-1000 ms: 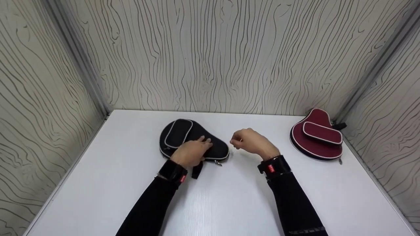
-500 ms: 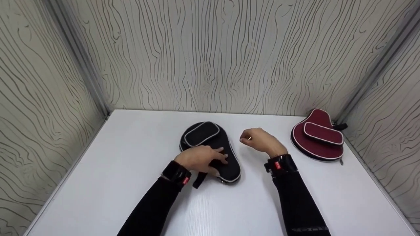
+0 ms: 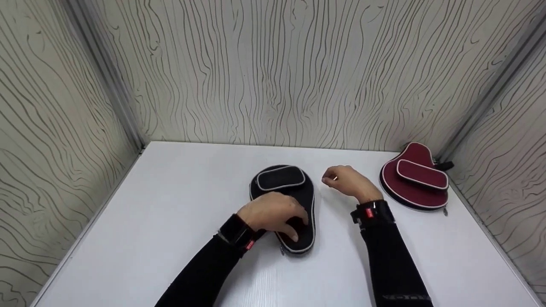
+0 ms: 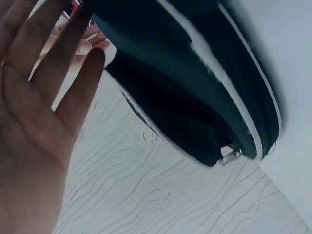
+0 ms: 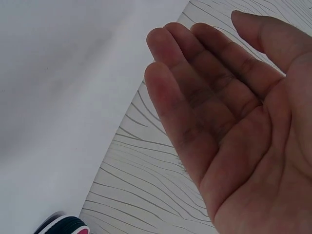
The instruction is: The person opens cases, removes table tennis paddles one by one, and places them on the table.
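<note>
A black table tennis paddle case [image 3: 279, 178] with white piping and a raised oblong pocket lies on the white table, its narrow end toward the person. Across its middle lies my left hand [image 3: 275, 211], thumb and fingers spread over the fabric near the narrow part. In the left wrist view the fingers look fairly straight beside the black case [image 4: 170, 83], whose zipper pull [image 4: 231, 156] shows. To the right of the case, my right hand [image 3: 347, 181] hovers with loosely bent fingers. The right wrist view shows the palm [image 5: 243, 165] holding nothing.
A dark red paddle case [image 3: 416, 187] of the same shape lies at the table's back right, its narrow end toward the wall. Patterned panels [image 3: 256, 76] enclose the white table [image 3: 187, 192] at the back and both sides.
The black case has turned clockwise and slid right under my left hand, its narrow end swinging from the right toward the person. My right hand has shifted slightly right.
</note>
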A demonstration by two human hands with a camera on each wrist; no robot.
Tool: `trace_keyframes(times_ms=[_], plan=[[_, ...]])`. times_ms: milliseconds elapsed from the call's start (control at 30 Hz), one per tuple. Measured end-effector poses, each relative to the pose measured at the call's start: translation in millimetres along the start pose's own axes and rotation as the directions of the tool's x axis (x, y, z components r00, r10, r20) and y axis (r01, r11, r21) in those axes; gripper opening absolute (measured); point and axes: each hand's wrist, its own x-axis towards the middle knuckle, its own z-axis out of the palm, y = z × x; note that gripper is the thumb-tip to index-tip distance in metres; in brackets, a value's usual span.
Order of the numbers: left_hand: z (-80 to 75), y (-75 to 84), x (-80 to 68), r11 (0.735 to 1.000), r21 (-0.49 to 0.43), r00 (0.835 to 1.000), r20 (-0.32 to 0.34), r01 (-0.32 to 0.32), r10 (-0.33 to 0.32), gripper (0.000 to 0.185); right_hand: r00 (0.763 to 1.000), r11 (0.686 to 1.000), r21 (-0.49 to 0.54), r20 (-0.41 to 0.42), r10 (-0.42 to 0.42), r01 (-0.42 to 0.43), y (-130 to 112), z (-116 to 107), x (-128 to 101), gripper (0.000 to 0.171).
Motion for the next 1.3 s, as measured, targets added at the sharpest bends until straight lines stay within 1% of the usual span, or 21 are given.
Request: trace_keyframes(times_ms=[67,133,233,300,367,533,633,767,833,1033,1200,1300], plan=[[2.3,3.5,2.1,0.999,0.025,1.0,0.005,-0.026,0.026,0.057,1.0,1.0,0.0,0.003,-0.006,0.006,1,1,1,0.031],[4.7,6.3,3.8,0.998,0.034,0.998,0.035,-0.051,0.05,0.063,1.0,1.0,-0.001,0.006,-0.014,0.014,2,3,3,0.031],[7.1,9.4,5.4,0.997,0.05,0.995,0.083,-0.066,0.062,0.064,1.0,1.0,-0.01,0.005,-0.023,0.023,2,5,5,0.029],[7.8,10.4,6.1,0.996,0.058,0.994,0.091,-0.068,0.063,0.062,1.0,0.999,-0.019,0.006,-0.028,0.028,2,7,7,0.028],[8.3,10.7,6.7,0.994,0.078,0.995,0.078,-0.072,0.066,0.06,0.999,0.999,-0.026,0.011,-0.036,0.036,2,9,8,0.026],[8.7,9.8,7.0,0.989,0.125,0.997,0.018,-0.082,0.08,0.054,0.998,0.998,-0.019,0.03,-0.052,0.052,0,13,11,0.024],[9.2,8.6,6.7,0.983,0.164,0.996,-0.014,-0.084,0.088,0.052,0.998,0.998,-0.01,0.035,-0.054,0.054,-2,15,12,0.023],[9.2,7.5,6.6,0.977,0.197,0.995,-0.038,-0.085,0.094,0.051,0.998,0.999,-0.007,0.049,-0.042,0.042,-5,18,13,0.022],[8.6,7.7,6.5,0.974,0.211,0.994,-0.044,-0.085,0.096,0.052,0.998,0.999,-0.015,0.056,-0.037,0.038,-8,21,14,0.021],[6.4,9.5,5.9,0.964,0.249,0.993,-0.045,-0.093,0.107,0.051,0.997,0.999,-0.043,0.078,0.026,-0.022,-16,31,16,0.02],[3.7,9.4,5.0,0.958,0.271,0.992,-0.046,-0.098,0.114,0.05,0.994,0.996,-0.04,0.068,0.08,-0.077,-20,39,17,0.02],[1.3,8.8,3.9,0.957,0.276,0.992,-0.05,-0.095,0.113,0.049,0.994,0.995,-0.023,0.046,0.097,-0.096,18,64,42,0.023]])
